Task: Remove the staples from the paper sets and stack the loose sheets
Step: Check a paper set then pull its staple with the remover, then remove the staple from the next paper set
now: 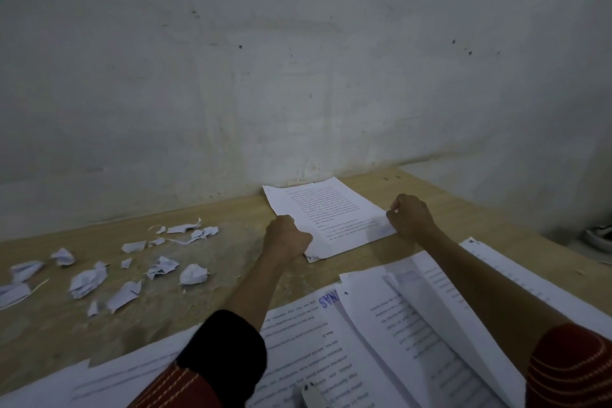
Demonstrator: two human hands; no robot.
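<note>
Bench (231, 242): pale tan wood grain, with a grey scuffed patch mid-frame. Wall (298, 60): off-white to grey, with scattered dark specks. Sheet (331, 209) at centre: white, lines of dark print. Torn scraps (89, 278) at left: white. Papers (314, 341) along the lower edge: white, grey print, one blue-violet stamp (326, 300). Left sleeve (185, 387): red with pale stitched lines, black cuff (225, 348). Right sleeve (569, 368): red, same pale stripes.

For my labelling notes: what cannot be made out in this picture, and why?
Head view only.
1. Any staple in the white printed paper set: too small, perhaps under the left hand.
2. Right hand fingertips: curled out of sight.
3. Pale grey tool: cut by bottom edge, blurred.
</note>
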